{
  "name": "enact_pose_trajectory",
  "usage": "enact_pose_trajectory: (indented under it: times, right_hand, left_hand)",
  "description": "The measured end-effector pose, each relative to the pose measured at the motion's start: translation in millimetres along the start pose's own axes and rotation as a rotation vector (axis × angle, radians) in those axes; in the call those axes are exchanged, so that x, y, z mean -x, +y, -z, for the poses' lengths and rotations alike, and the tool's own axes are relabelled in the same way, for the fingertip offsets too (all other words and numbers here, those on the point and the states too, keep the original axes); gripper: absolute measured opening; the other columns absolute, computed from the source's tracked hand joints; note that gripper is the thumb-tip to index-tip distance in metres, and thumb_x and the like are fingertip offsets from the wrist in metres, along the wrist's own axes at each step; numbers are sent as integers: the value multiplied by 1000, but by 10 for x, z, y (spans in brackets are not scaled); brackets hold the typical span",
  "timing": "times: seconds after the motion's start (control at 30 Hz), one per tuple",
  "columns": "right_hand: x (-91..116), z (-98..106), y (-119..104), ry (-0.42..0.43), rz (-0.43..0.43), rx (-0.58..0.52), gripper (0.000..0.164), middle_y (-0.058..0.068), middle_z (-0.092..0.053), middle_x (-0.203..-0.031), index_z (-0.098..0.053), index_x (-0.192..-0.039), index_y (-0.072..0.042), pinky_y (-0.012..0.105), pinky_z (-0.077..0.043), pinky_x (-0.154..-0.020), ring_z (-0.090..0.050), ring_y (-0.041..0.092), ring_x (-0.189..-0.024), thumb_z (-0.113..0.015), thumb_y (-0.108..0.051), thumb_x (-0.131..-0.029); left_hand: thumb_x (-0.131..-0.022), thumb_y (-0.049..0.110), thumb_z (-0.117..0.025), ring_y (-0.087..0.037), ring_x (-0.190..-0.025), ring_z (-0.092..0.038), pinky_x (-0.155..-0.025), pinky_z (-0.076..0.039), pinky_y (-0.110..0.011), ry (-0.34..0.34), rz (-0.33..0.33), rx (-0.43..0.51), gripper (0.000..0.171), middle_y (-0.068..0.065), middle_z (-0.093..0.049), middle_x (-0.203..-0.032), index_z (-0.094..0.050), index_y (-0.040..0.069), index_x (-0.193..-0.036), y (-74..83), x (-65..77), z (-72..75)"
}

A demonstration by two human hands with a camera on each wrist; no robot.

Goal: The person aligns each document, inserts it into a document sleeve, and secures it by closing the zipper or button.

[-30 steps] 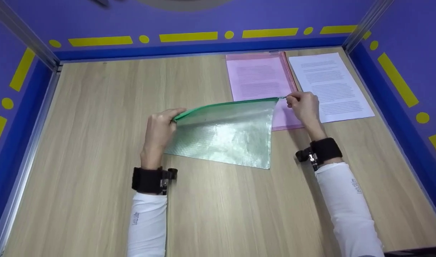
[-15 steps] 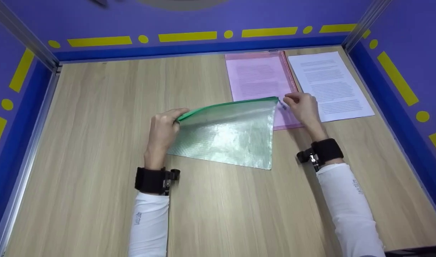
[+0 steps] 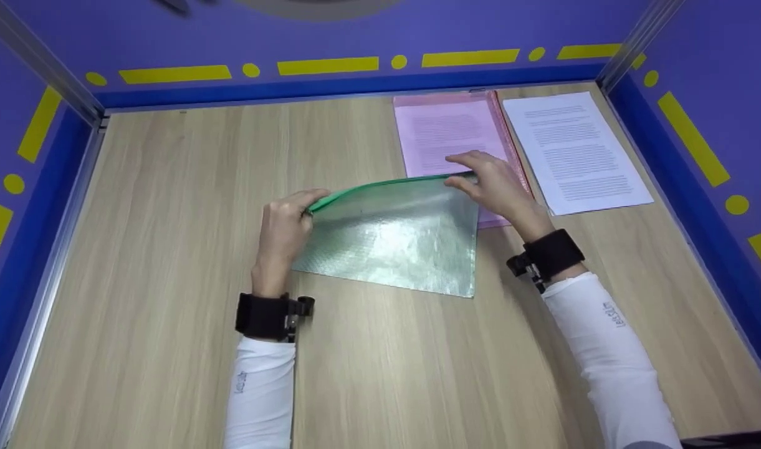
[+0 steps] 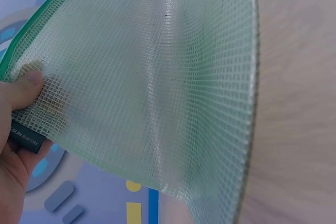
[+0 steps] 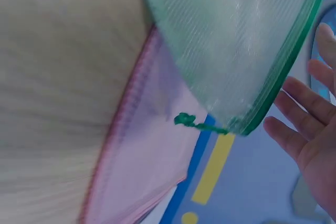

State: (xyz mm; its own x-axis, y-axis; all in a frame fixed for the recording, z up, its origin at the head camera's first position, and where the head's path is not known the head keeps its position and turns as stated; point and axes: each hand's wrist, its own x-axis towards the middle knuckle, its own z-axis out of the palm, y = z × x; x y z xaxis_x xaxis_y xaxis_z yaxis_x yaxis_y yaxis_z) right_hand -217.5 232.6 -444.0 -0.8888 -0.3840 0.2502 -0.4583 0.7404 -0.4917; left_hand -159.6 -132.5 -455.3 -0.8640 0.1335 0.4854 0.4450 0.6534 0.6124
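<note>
A translucent green mesh zipper pouch is held up above the table, its green zipper edge at the top. My left hand pinches the pouch's upper left corner, the thumb showing on the near face in the left wrist view. Beside that thumb is a dark tag with pale lettering. My right hand is at the upper right end of the zipper edge, thumb and fingers spread apart. The right wrist view shows these fingers straight beside the edge; contact is unclear. A knotted green cord hangs from the pouch's corner.
Behind the pouch lies a pink zipper pouch with a printed sheet inside, partly covered. To its right are printed white sheets. The wooden table is bounded by blue-purple walls with yellow marks.
My right hand first pinched the cord at the pouch's right corner, then let go. Now it has moved left over the zipper edge with fingers spread. The left hand has hardly moved.
</note>
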Motion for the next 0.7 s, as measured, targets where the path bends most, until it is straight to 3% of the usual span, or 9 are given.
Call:
enact_pose_trajectory:
  times: [0.17,0.3,0.5,0.7]
  right_hand:
    - [-116,-60,-137,-90,92,87,48,18,-68,-123,-64,-130,-7,50,-52,-97,-65,37,-113,-70,-33,-90]
    - [-178,-89,-185,-151,110,107,45,17,-69,-123,-65,-129,-8,51,-53,-96,-66,36,-112,-69,-33,-91]
    - [-199,-114,-194,-212,94,28,37,14,-73,-119,-69,-123,-8,48,-54,-96,-69,33,-110,-68,-28,-93]
    - [-188,-139,-201,-232,107,-43,27,13,-77,-102,-74,-112,-6,44,-59,-83,-75,28,-91,-65,-25,-95]
  left_hand:
    - [-81,-23,-54,-30,-104,-73,-91,-59,-40,0,16,0,44,-14,-76,-108,-76,4,-108,3,10,11]
    - [-81,-23,-54,-30,-104,-73,-90,-59,-40,3,30,17,44,-14,-76,-107,-76,4,-108,-1,8,26]
    - [-84,-21,-53,-29,-101,-74,-88,-60,-39,42,23,42,41,-14,-77,-105,-77,4,-105,1,1,55]
    - [-85,-19,-55,-30,-101,-74,-89,-59,-39,55,26,40,37,-15,-77,-105,-77,2,-105,-21,-7,54]
